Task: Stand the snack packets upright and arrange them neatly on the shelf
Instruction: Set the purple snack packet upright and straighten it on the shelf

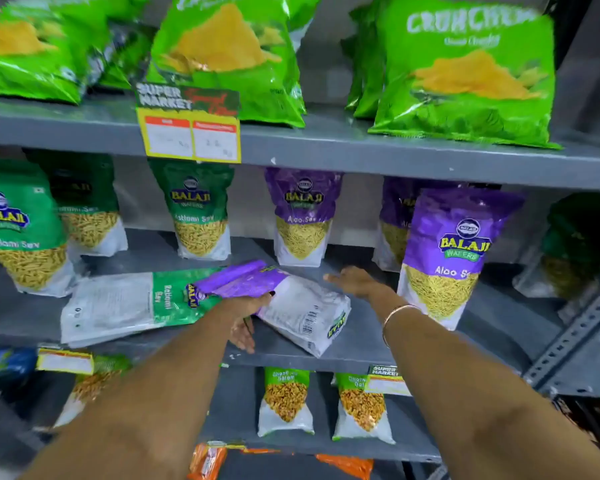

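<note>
On the middle grey shelf (413, 344) a purple Aloo Sev packet (291, 303) lies flat on its face, partly over a fallen green Ratlami Sev packet (118, 306). My left hand (246, 313) grips the purple packet at its near edge, thumb on top. My right hand (355, 280) hovers open just right of that packet, fingers spread, touching nothing. Upright packets stand around: a purple one (454, 251) at the front right, another purple (303, 216) and a green one (200, 209) at the back, and a green one (18, 226) at the left.
Large green Crunchex bags (465, 71) fill the upper shelf, with a yellow price tag (191, 133) hanging from its edge. Small Chana packets (284, 400) stand on the lower shelf. A perforated metal upright (575, 334) runs at the right.
</note>
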A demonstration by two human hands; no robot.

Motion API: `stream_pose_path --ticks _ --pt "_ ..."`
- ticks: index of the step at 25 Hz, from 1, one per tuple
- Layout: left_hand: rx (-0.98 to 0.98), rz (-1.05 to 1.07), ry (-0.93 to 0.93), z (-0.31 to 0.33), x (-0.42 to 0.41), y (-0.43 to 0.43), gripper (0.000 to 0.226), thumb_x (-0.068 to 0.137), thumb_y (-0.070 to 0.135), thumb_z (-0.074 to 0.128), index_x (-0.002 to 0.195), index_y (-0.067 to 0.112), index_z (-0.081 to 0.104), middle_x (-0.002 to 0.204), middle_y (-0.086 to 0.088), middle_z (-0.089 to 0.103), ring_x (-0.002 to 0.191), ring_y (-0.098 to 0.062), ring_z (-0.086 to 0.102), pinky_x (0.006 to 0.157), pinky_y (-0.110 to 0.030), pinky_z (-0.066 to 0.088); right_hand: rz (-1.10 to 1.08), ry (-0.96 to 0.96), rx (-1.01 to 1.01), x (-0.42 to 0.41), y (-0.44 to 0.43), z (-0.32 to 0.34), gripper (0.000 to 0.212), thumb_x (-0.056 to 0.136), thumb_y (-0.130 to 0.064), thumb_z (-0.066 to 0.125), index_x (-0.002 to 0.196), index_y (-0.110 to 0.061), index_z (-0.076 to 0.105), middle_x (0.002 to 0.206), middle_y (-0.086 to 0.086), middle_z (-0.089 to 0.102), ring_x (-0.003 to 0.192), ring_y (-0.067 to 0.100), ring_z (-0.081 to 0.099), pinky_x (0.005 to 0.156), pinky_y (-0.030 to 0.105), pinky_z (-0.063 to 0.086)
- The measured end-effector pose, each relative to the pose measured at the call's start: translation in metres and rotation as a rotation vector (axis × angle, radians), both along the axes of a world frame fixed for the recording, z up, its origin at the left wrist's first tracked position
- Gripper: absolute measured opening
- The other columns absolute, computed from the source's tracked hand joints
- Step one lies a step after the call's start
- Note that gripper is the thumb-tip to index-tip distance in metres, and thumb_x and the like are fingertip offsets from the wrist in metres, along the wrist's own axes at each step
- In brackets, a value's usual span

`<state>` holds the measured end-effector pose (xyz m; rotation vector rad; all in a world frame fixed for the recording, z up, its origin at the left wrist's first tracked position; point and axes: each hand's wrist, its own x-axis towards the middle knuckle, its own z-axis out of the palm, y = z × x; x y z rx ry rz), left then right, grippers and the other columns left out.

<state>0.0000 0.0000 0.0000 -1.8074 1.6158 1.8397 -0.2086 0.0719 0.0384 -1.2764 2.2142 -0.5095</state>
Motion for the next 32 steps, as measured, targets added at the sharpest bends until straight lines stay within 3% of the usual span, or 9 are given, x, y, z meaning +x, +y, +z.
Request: stream_pose_path --ticks 4,9,13,16,20,22,25,28,32 --pt "0.161 0.183 0.258 -0.014 -0.009 -0.005 0.066 0.088 0.049 0.048 0.128 -0.002 0.037 0.109 -0.033 0.056 0.123 -0.043 0.050 0.099 -0.044 0.044 0.076 -0.193 0.145 -0.006 -0.015 -0.025 0.046 0.086 -0.051 0.052 0.062 -0.012 0.044 0.064 0.001 0.040 0.058 0.014 0.039 0.053 0.024 0.029" --pt "0.174 0.130 0.349 -0.015 -0.002 -0.022 0.034 0.085 0.039 0.057 0.094 0.007 0.059 0.067 -0.015 0.075 0.061 -0.027 0.073 0.065 -0.040 0.059 0.088 -0.353 0.171 -0.015 -0.022 -0.028 0.035 0.070 -0.041 0.075 0.060 -0.014 0.056 0.033 -0.010 0.054 0.038 0.002 0.051 0.042 0.014 0.036" --pt "0.081 0.039 0.342 0.008 0.003 -0.025 0.018 0.086 0.032 0.060 0.087 0.014 0.060 0.086 -0.008 0.066 0.082 -0.023 0.061 0.095 -0.051 0.045 0.113 -0.397 0.239 -0.015 -0.024 -0.025 0.079 0.029 -0.050 0.090 0.090 -0.009 0.062 0.056 0.002 0.063 0.058 0.017 0.055 0.060 0.026 0.043" --pt "-0.069 -0.050 0.294 0.032 0.005 -0.029 0.023 0.083 0.026 0.065 0.103 0.016 0.057 0.099 -0.004 0.060 0.092 -0.021 0.055 0.099 -0.051 0.040 0.103 -0.388 0.185 0.000 -0.011 0.001 0.043 0.066 -0.027 0.082 0.098 -0.006 0.062 0.054 -0.001 0.058 0.045 0.009 0.049 0.043 0.020 0.035" --pt "-0.330 -0.023 0.328 0.043 -0.007 -0.042 0.057 0.072 0.012 0.076 0.125 0.008 0.053 0.119 -0.009 0.055 0.117 -0.030 0.047 0.089 -0.050 0.046 -0.023 -0.455 -0.099 0.004 -0.014 -0.009 0.068 0.054 -0.018 0.087 0.113 -0.001 0.057 0.095 0.004 0.068 0.082 0.015 0.065 0.062 0.024 0.056" --pt "-0.480 -0.028 0.339 0.042 -0.019 -0.053 0.054 0.069 0.010 0.078 0.119 0.007 0.058 0.120 -0.010 0.062 0.115 -0.027 0.055 0.080 -0.041 0.050 -0.112 -0.428 -0.248 0.001 -0.022 -0.028 0.097 0.029 -0.031 0.092 0.112 0.000 0.053 0.113 0.013 0.067 0.102 0.026 0.065 0.087 0.041 0.057" --pt "-0.651 -0.103 0.333 0.041 -0.037 -0.065 0.045 0.065 0.005 0.079 0.109 0.006 0.066 0.110 -0.014 0.070 0.094 -0.017 0.060 0.062 -0.026 0.053 -0.242 -0.408 -0.426 0.002 -0.029 -0.051 0.089 0.023 -0.027 0.086 0.100 -0.008 0.048 0.116 0.019 0.063 0.107 0.033 0.061 0.093 0.051 0.050" --pt "-0.702 -0.146 0.392 0.030 -0.047 -0.077 0.041 0.058 -0.005 0.080 0.098 -0.001 0.072 0.105 -0.020 0.073 0.095 -0.022 0.068 0.091 -0.042 0.055 -0.317 -0.339 -0.487 0.011 -0.028 -0.061 0.082 0.025 -0.023 0.081 0.098 -0.014 0.044 0.115 0.022 0.058 0.108 0.035 0.056 0.093 0.050 0.047" --pt "-0.634 -0.228 0.324 0.023 -0.046 -0.082 0.047 0.058 0.003 0.079 0.103 0.001 0.066 0.101 -0.013 0.071 0.096 -0.025 0.065 0.085 -0.036 0.055 -0.284 -0.331 -0.405 0.005 -0.031 -0.057 0.087 0.030 -0.023 0.083 0.107 -0.008 0.046 0.119 0.020 0.057 0.114 0.035 0.053 0.096 0.050 0.046"
